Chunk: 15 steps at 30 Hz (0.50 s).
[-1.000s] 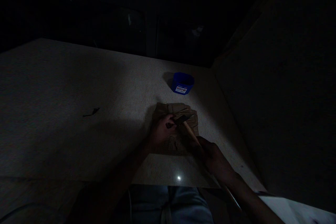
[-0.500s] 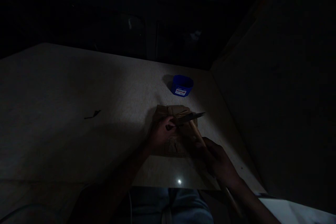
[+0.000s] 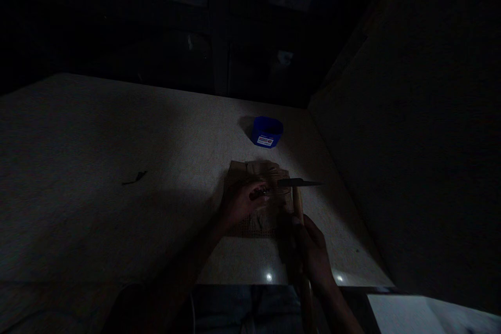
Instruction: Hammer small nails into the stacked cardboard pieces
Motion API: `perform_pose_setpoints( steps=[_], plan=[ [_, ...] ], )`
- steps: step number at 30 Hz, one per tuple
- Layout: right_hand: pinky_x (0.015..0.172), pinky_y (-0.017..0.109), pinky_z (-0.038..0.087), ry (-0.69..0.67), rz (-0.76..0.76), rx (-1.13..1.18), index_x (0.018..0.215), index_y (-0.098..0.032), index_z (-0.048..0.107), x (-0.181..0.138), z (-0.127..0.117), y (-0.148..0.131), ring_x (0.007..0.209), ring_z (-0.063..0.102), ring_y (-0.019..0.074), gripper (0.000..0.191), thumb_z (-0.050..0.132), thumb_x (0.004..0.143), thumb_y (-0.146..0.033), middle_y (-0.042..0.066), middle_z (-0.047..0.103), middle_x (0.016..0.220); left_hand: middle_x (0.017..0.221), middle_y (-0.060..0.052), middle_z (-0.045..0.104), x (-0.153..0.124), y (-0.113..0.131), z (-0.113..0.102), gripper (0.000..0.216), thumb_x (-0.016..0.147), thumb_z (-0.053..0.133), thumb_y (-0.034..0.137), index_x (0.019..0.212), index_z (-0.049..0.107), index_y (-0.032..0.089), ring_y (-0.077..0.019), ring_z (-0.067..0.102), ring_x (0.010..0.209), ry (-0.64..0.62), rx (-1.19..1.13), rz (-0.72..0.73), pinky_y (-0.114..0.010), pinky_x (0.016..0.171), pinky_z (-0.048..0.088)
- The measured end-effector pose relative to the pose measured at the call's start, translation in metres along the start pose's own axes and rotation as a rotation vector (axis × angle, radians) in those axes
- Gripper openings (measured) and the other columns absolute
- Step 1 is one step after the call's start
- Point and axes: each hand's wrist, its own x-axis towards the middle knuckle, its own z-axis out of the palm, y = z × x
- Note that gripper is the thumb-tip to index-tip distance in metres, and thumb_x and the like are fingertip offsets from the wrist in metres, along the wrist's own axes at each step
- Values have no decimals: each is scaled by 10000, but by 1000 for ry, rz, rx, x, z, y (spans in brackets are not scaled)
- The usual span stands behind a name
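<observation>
My right hand (image 3: pixel 313 250) is wrapped round the wooden handle of a hammer (image 3: pixel 298 203). The hammer's dark metal head, with one thin tapering end, is over the right edge of a wrinkled brown pad (image 3: pixel 268 167) that looks like cardboard or coarse cloth. On the left part of this pad, my left hand (image 3: pixel 245 201) has its fingers curled in a pinch; the dim light hides what is between them. The hammer head is just to the right of my left fingertips, apart from them.
Beyond the pad stands a blue plastic tub (image 3: pixel 267 133) with a white label. A small dark scrap (image 3: pixel 135 177) lies on the pale countertop (image 3: pixel 176 135) at the left. A wall (image 3: pixel 410 141) rises along the right, and dark cabinets (image 3: pixel 219 52) close off the back.
The hammer has swung to the right, its handle now more upright and its head farther from my left hand. My left hand stays over the pad.
</observation>
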Motion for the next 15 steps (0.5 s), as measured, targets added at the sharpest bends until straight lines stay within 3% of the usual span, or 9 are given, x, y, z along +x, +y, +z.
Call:
perform_pose_setpoints(
  steps=[3, 7, 15],
  plan=[
    [381, 192, 338, -4, -9, -29, 780, -191, 549, -1, 3, 2, 449, 395, 92, 486, 606, 826, -671, -54, 448, 569, 1091, -55, 736, 4, -3, 2, 265, 874, 686, 353, 1112, 733, 245, -202, 678, 1008, -20, 45, 47, -317, 898, 533],
    [399, 195, 353, -3, -4, -47, 794, -185, 564, -3, 6, 4, 475, 420, 100, 491, 614, 814, -673, -48, 463, 582, 1033, -62, 742, 7, -5, 5, 208, 897, 663, 359, 1014, 761, 219, -202, 686, 972, -14, 62, 59, -327, 900, 528],
    [342, 198, 346, 25, 45, 35, 813, -205, 539, -5, 11, 18, 386, 414, 93, 483, 610, 811, -682, -67, 461, 536, 1036, -59, 753, 9, -5, 4, 192, 902, 656, 336, 1007, 770, 222, -206, 687, 980, -22, 39, 60, -334, 905, 530]
  ],
)
